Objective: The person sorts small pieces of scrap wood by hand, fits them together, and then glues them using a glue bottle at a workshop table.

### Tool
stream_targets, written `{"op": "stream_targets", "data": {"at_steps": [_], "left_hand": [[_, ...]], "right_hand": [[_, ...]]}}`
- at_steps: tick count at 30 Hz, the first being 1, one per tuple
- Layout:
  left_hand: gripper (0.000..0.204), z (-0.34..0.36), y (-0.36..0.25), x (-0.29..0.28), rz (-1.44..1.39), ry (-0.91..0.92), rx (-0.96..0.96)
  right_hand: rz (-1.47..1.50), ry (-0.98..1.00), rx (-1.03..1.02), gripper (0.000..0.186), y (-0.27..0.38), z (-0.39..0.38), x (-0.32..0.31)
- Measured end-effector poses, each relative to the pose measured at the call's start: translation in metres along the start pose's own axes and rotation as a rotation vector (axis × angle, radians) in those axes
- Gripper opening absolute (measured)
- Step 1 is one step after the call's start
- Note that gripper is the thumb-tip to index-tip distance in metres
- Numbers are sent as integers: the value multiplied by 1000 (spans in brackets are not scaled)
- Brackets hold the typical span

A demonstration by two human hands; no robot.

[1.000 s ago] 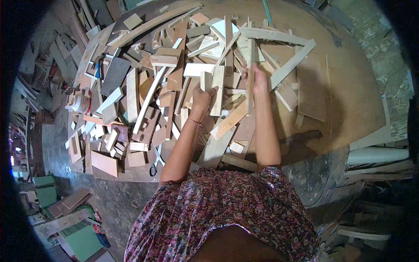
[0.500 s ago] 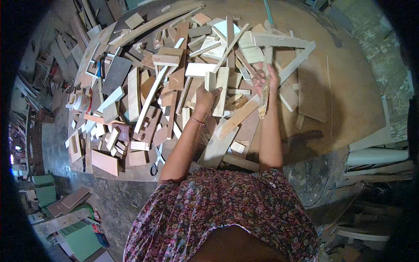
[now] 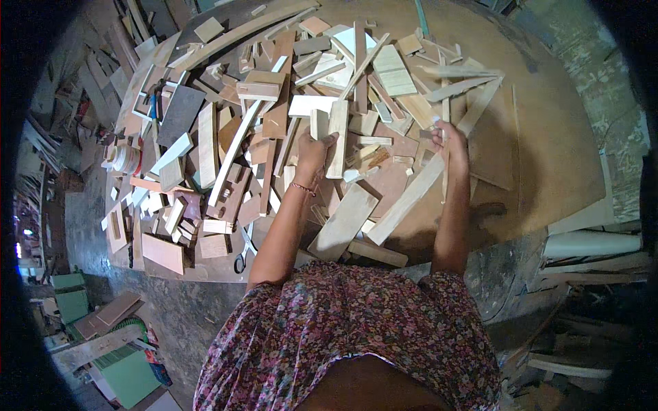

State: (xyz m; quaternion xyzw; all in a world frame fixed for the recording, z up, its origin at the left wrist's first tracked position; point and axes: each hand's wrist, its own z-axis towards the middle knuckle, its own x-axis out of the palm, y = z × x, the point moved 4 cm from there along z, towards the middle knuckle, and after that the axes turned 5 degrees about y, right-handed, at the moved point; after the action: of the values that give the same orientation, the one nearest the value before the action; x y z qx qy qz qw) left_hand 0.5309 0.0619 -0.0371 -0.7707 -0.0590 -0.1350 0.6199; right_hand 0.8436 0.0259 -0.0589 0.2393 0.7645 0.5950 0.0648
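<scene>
A big heap of wood offcuts [image 3: 274, 123] covers a round wooden board [image 3: 548, 137]. My left hand [image 3: 312, 152] is closed around a short pale wooden block [image 3: 336, 137] that stands upright in the pile. My right hand [image 3: 449, 140] grips a thin wooden strip [image 3: 444, 109] that points away from me, over a cluster of long slats at the heap's right side. A long pale plank [image 3: 404, 202] lies diagonally just below my right hand.
Scissors [image 3: 241, 255] lie at the board's near edge. A flat reddish board [image 3: 162, 252] sits at the lower left of the heap. More scrap wood and green panels [image 3: 130, 373] lie on the floor at left. White rolled material [image 3: 589, 243] rests at right.
My right hand has shifted to the right across the pile, carrying the thin strip, and several slats near it have been pushed right. My left hand keeps its hold on the block.
</scene>
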Motion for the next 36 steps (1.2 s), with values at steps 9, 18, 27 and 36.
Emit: {"op": "stream_targets", "data": {"at_steps": [9, 18, 27, 36], "left_hand": [[28, -8, 20, 24, 48, 41, -30], [28, 6, 38, 15, 77, 31, -23], [33, 9, 32, 9, 62, 47, -47], [32, 3, 23, 27, 43, 66, -53]], "right_hand": [[-1268, -506, -658, 38, 28, -43, 78], [-1403, -194, -514, 18, 20, 18, 130], [-1360, -208, -622, 20, -1, 24, 113], [-642, 114, -223, 33, -24, 18, 70]]}}
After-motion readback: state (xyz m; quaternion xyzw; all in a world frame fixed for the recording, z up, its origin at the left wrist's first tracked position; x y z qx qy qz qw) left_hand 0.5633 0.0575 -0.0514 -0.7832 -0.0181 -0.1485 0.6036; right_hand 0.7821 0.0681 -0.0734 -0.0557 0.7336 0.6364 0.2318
